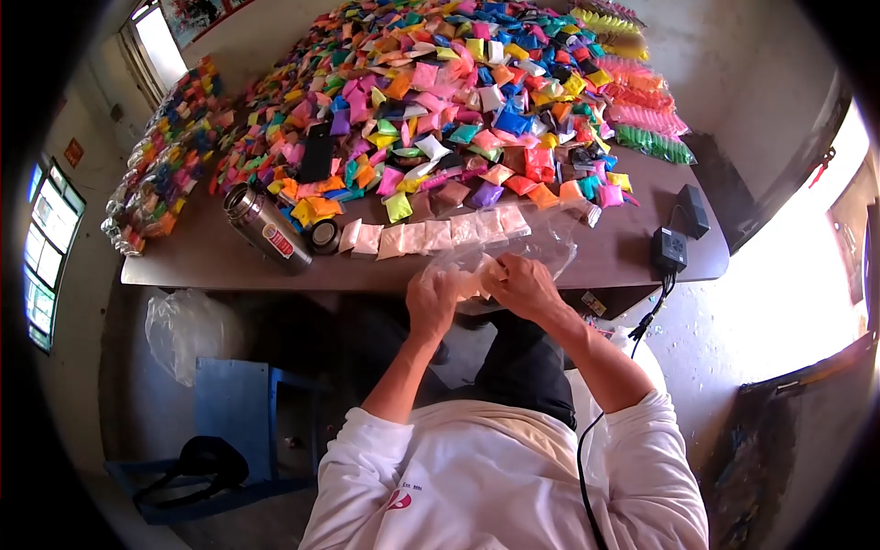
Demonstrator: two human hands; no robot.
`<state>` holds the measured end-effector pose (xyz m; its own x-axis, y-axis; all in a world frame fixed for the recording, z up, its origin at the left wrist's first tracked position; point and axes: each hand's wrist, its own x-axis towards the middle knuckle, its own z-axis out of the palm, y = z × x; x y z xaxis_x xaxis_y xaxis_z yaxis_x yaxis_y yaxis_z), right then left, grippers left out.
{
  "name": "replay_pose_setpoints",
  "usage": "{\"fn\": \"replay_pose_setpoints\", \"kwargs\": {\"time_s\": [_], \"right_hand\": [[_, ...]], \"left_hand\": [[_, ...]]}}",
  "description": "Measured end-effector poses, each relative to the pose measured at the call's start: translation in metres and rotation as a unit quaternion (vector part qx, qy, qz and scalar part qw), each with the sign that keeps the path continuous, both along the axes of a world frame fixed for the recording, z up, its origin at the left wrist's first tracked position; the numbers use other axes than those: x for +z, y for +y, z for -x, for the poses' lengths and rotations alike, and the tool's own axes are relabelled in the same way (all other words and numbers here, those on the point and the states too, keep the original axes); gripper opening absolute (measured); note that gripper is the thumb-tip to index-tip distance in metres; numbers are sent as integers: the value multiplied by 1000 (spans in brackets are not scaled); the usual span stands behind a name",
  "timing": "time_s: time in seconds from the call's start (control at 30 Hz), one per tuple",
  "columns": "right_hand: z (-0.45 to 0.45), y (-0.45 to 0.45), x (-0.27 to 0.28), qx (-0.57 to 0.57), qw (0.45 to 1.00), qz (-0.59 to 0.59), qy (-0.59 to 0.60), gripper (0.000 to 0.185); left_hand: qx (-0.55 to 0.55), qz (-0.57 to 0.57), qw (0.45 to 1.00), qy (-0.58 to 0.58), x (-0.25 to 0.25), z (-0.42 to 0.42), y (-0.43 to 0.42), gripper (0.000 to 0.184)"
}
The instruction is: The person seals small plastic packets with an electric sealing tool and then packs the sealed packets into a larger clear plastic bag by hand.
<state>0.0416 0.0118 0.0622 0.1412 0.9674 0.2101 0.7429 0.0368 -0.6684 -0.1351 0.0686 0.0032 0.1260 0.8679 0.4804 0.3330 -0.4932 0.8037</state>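
Observation:
At the table's front edge, my left hand (432, 299) is closed on the near left side of a clear plastic bag (557, 246). My right hand (524, 286) grips the same bag, its fingers bent inward toward the left hand. Between the hands a pale peach packet (473, 285) shows through or at the bag; the fingers partly hide it, and I cannot tell whether it is inside. Just beyond, a row of several pale peach packets (414, 238) lies side by side on the table, its right end near the bag.
A large heap of colourful packets (440, 92) covers the table (642, 202). A steel flask (266, 229), its lid (324, 236) and a black phone (317, 154) lie left. Bagged packet rows (655, 144) and a black power box (669, 249) are right. A blue chair (232, 412) stands below left.

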Motion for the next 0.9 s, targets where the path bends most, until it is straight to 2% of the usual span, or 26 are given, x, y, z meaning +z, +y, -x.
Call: {"fn": "replay_pose_setpoints", "kwargs": {"time_s": [0.07, 0.13, 0.37, 0.43, 0.57, 0.63, 0.67, 0.73, 0.87, 0.9], "right_hand": [[-2, -4, 3, 1, 1000, 2, -14, 33], [-7, -3, -2, 20, 996, -63, -60, 37], [10, 7, -10, -41, 997, -38, -53, 35], [15, 11, -8, -53, 998, -32, -28, 38], [10, 10, 7, -39, 999, 14, 18, 51], [-1, 8, 1, 86, 996, 15, 24, 72], [-5, 6, -1, 86, 996, 15, 23, 72], [-10, 0, 5, 121, 992, 31, -5, 73], [-18, 10, -13, 153, 987, 36, -25, 73], [-19, 15, -28, 158, 985, -19, -71, 72]], "left_hand": [[-4, -8, 1000, -4, 0, 1, 0, 39], [-6, 7, 1000, 15, -2, 0, 2, 39], [-15, -76, 995, -60, -2, -3, 1, 39], [-5, -8, 999, 43, -2, 1, 1, 40], [14, -19, 999, 44, 5, 0, -2, 28], [13, -26, 998, 56, 3, 0, -1, 27], [13, -25, 998, 55, 1, -1, -1, 27], [13, -46, 999, 26, 1, -3, -1, 41], [4, -53, 998, 20, 4, -2, 0, 39], [10, -64, 998, 14, 0, -3, 2, 39]]}}
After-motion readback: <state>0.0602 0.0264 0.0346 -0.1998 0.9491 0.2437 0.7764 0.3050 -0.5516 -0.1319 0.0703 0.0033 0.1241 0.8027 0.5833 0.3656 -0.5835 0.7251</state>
